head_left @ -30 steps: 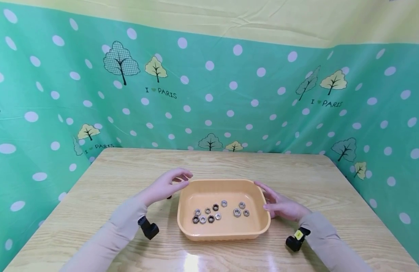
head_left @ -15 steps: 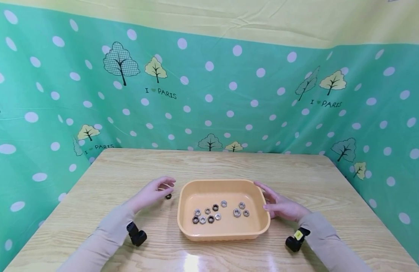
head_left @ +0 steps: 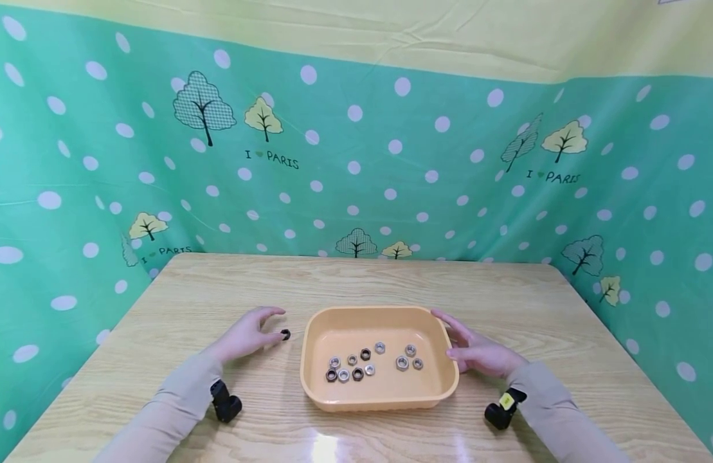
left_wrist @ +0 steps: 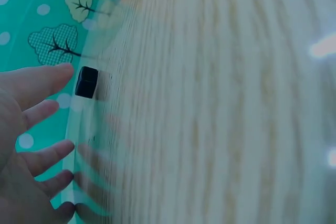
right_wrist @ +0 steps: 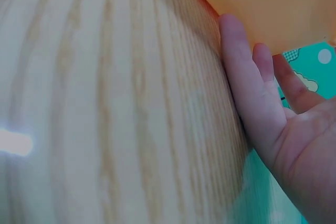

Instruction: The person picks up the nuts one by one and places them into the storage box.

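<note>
A dark hex nut (head_left: 285, 334) lies on the wooden table, left of an orange tray (head_left: 381, 404). My left hand (head_left: 245, 334) is beside it with fingers spread and nothing held; in the left wrist view, the thumb tip is close to the nut (left_wrist: 86, 82). Whether they touch is hard to tell. Inside the tray are several silver nuts (head_left: 402, 363) and a few dark nuts (head_left: 365, 354). At the tray's right end my right hand (head_left: 480, 350) rests against the wall; the right wrist view shows its thumb (right_wrist: 236, 51) extended along the tray's side.
The wooden table (head_left: 356, 280) extends behind the tray and to both sides. A green polka-dot cloth with tree prints (head_left: 356, 141) hangs at the back and sides. Black wrist cameras (head_left: 224, 402) are strapped over both sleeves.
My left hand has moved left from the tray's left rim and down beside the dark nut, its fingers spreading wider. My right hand stays at the tray's right side.
</note>
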`<state>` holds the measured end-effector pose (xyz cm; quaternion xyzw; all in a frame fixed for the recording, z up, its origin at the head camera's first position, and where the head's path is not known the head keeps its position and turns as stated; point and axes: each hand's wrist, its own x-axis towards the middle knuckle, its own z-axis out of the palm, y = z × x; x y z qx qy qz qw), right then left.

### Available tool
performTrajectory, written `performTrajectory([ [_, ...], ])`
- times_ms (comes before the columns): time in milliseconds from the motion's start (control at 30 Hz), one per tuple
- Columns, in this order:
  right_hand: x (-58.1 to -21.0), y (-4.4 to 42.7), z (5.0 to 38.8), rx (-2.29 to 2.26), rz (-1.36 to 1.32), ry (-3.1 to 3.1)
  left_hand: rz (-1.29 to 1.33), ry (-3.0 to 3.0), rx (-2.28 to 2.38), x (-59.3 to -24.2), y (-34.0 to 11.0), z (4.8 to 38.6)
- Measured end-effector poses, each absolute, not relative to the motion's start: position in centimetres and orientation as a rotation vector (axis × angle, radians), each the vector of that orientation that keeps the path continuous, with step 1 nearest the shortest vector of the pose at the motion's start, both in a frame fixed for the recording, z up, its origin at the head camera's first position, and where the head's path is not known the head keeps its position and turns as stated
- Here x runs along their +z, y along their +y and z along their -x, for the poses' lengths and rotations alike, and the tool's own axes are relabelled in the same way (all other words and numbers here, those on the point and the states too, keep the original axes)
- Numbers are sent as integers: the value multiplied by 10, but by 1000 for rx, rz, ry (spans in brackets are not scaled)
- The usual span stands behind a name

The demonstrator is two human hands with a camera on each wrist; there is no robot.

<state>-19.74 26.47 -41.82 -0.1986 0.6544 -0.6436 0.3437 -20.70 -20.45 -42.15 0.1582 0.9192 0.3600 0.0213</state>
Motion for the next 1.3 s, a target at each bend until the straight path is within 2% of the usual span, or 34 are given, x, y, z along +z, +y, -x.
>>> performTrajectory([
  [400, -418, 265, 197, -1680, 531, 1683, -510, 2928, 927, -426, -206, 203],
  [1300, -419, 265, 197, -1685, 521, 1689, -524, 2983, 876, -430, -202, 205],
])
